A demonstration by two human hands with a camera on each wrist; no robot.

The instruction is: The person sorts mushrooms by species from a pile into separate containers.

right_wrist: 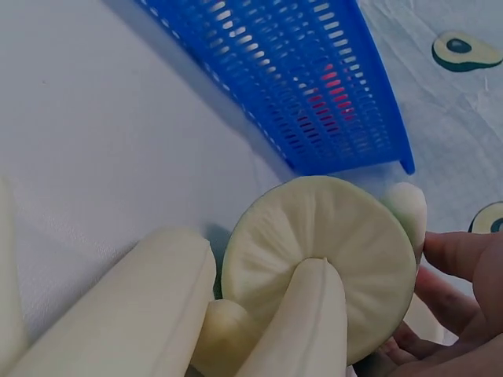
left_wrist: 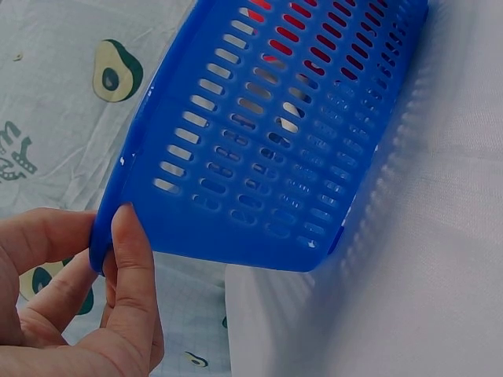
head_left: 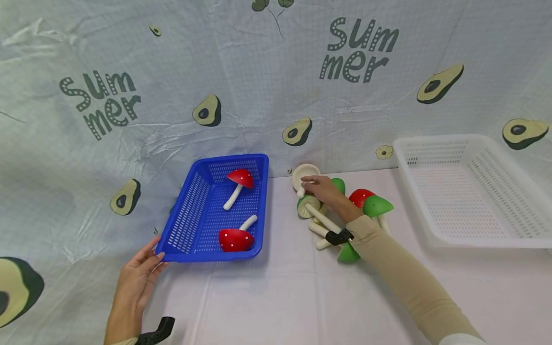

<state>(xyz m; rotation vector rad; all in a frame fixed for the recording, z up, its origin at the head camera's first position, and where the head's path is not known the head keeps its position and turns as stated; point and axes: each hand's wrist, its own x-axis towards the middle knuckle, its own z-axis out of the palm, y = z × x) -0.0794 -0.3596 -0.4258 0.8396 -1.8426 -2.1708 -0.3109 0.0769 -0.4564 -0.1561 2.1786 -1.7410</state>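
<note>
Here left hand [head_left: 140, 278] pinches slotted basket [head_left: 189, 211]; right hand [head_left: 325, 191] seemingly grasps mushroom [head_left: 307, 207].

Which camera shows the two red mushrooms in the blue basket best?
The head view: both red mushrooms lie in plain sight inside the blue basket. The left wrist and right wrist views show only red patches through the basket's slots.

The right hand [right_wrist: 460, 302] curls its fingers [right_wrist: 452, 255] against the far edge of a toy mushroom [right_wrist: 322, 259], whose pale ribbed underside faces the lens. More cream stems [right_wrist: 126, 314] crowd just beside the grip. Beyond it stands the blue basket [right_wrist: 314, 86], something red showing through its slots.
</note>
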